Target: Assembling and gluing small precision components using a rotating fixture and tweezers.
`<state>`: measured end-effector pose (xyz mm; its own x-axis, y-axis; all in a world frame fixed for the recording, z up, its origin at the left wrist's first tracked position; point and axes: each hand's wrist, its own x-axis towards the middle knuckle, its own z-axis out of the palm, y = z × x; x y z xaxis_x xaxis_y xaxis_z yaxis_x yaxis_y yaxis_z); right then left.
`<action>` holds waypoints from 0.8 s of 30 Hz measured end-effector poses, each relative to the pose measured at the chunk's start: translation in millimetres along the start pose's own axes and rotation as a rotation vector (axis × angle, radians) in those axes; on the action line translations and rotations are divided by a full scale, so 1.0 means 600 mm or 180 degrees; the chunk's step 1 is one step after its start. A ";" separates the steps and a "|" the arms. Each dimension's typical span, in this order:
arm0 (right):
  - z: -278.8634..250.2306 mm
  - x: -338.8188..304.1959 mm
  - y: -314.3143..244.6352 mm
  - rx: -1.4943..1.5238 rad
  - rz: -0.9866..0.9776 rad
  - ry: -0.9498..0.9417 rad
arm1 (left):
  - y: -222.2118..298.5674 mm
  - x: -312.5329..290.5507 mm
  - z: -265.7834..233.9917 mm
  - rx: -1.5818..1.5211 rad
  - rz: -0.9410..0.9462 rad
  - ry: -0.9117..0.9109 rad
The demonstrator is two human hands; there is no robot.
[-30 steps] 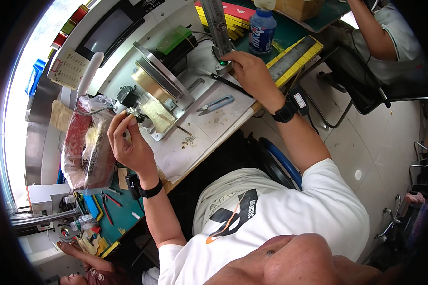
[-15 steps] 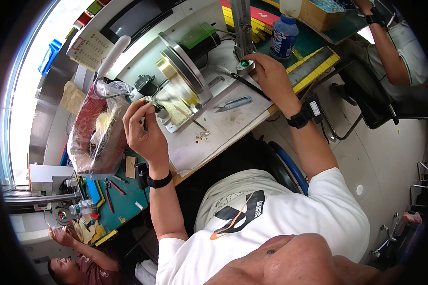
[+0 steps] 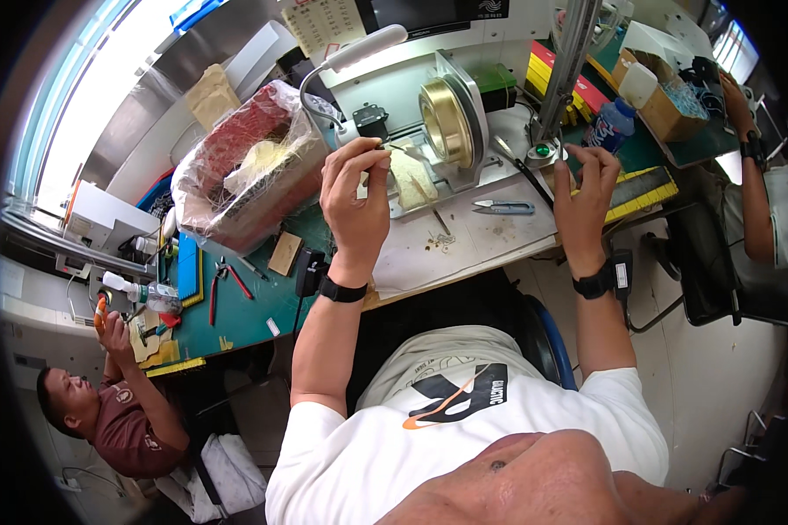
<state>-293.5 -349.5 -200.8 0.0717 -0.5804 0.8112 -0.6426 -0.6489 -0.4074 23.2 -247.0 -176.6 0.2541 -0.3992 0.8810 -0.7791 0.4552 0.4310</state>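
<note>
My left hand (image 3: 355, 199) is raised at the left end of a small bench machine, thumb and fingertips pinched together. Whatever they hold there is too small to make out. Just right of it, a brass-coloured spool (image 3: 446, 121) is mounted against a grey disc, above a pale yellow pad (image 3: 414, 180). My right hand (image 3: 587, 197) hovers beside a green button (image 3: 543, 150) at the foot of a metal post, fingers bent and apart, nothing visible in them. Near it lie a slim black-handled tool (image 3: 534, 178) and blue thread snips (image 3: 503, 207).
A plastic-lined red box (image 3: 245, 179) of tangled strands stands at left. Red-handled pliers (image 3: 234, 278) lie on the green bench. A blue-labelled bottle (image 3: 610, 125) stands behind my right hand. Co-workers sit at lower left (image 3: 131, 385) and far right (image 3: 762, 188).
The view has shifted, so the bench sits further right. My right hand has come off the green button and drawn back. The spool was blurred and now looks sharp. My left hand stays pinched.
</note>
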 end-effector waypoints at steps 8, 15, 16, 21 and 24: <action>0.002 -0.055 -0.054 0.0168 -0.0543 -0.1645 | 0.019 0.015 -0.011 -0.0048 -0.0212 -0.0171; 0.017 -0.057 -0.044 0.0243 -0.0338 -0.1449 | 0.022 0.035 -0.017 -0.0990 -0.0617 -0.0443; 0.020 -0.067 -0.044 0.0613 0.0015 -0.1389 | 0.024 0.036 -0.018 -0.1236 -0.0750 -0.0521; -0.008 -0.069 -0.129 0.3091 0.1840 -0.1895 | 0.033 0.046 -0.041 -0.0963 -0.1241 -0.0721; -0.026 -0.051 -0.175 0.3378 0.1812 -0.2487 | 0.046 0.064 -0.051 0.0456 -0.0270 -0.0776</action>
<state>-239.9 -256.1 -176.4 0.6197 -0.7719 0.1422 0.1119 -0.0924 -0.9894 28.8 -225.5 -124.7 0.1900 -0.6183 0.7627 -0.8384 0.3021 0.4537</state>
